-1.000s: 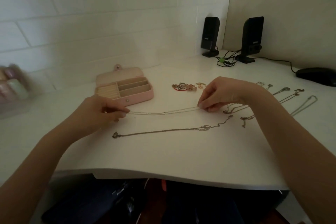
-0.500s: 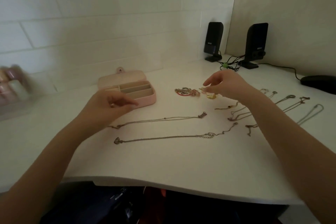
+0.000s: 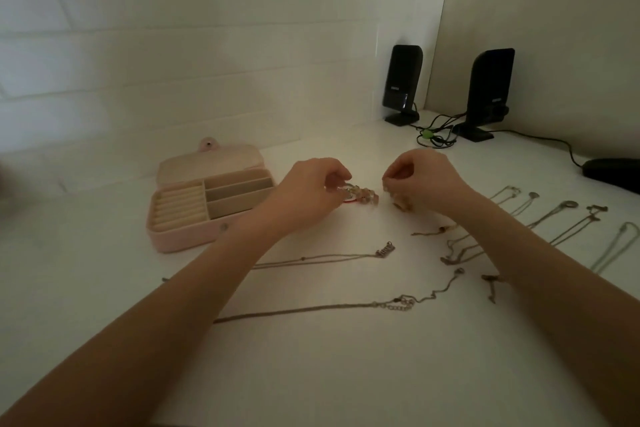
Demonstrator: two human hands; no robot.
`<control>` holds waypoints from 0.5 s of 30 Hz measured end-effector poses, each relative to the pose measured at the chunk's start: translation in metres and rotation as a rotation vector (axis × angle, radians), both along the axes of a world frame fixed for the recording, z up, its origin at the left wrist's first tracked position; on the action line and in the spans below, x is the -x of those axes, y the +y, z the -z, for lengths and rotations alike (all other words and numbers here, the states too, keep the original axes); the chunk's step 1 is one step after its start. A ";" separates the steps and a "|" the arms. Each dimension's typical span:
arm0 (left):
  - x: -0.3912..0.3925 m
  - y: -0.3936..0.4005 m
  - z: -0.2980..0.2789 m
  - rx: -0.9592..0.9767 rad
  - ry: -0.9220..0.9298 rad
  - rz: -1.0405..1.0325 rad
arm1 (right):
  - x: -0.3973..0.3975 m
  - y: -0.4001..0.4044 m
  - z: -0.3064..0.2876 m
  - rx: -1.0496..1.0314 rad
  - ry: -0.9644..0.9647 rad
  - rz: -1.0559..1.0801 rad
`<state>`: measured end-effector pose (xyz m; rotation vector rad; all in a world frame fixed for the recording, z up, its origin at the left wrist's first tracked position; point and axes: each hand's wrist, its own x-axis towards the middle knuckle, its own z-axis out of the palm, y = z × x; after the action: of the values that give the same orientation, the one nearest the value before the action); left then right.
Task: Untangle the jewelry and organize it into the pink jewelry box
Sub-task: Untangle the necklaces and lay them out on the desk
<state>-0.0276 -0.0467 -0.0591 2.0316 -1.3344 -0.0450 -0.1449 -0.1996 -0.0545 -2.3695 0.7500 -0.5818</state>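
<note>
The pink jewelry box (image 3: 187,239) lies open at the left of the white desk, its ring rolls and compartments showing nothing inside. Just right of it, my left hand (image 3: 308,194) pinches a small tangled clump of jewelry (image 3: 363,196) with beads and a red loop. My right hand (image 3: 422,180) is closed beside the clump, fingertips pinched on a small gold piece (image 3: 401,203); the piece is too small to identify. Two chains lie stretched out in front of my arms, the nearer chain (image 3: 329,308) and the farther chain (image 3: 329,256).
Several more necklaces (image 3: 554,215) lie in a row at the right of the desk (image 3: 346,374). Two black speakers (image 3: 401,83) with cables stand at the back by the wall. A dark mouse (image 3: 613,173) sits at the far right.
Both hands let go of the chain they held stretched; it now lies on the desk. The hands moved back to the tangled clump beside the box, and the view moved closer.
</note>
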 end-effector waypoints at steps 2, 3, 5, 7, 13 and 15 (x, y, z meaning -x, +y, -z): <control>0.000 -0.008 -0.002 0.035 0.146 -0.003 | 0.004 0.003 -0.010 -0.229 -0.156 -0.018; 0.001 -0.010 -0.003 0.074 0.251 0.003 | 0.007 0.005 -0.016 -0.344 -0.221 -0.047; 0.006 -0.011 -0.004 0.136 0.489 0.046 | 0.010 0.011 -0.024 -0.562 -0.320 -0.147; 0.009 -0.008 -0.005 0.138 0.687 0.128 | 0.011 0.016 -0.027 -0.734 -0.366 -0.249; 0.009 0.005 -0.009 0.243 1.014 0.172 | 0.007 0.022 -0.021 -0.896 -0.335 -0.372; 0.008 0.005 -0.010 0.248 1.094 0.131 | 0.006 0.023 -0.019 -0.864 -0.323 -0.359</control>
<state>-0.0351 -0.0422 -0.0490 1.3171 -0.6922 -0.8670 -0.1509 -0.1766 -0.0356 -1.5026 0.3112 -0.3624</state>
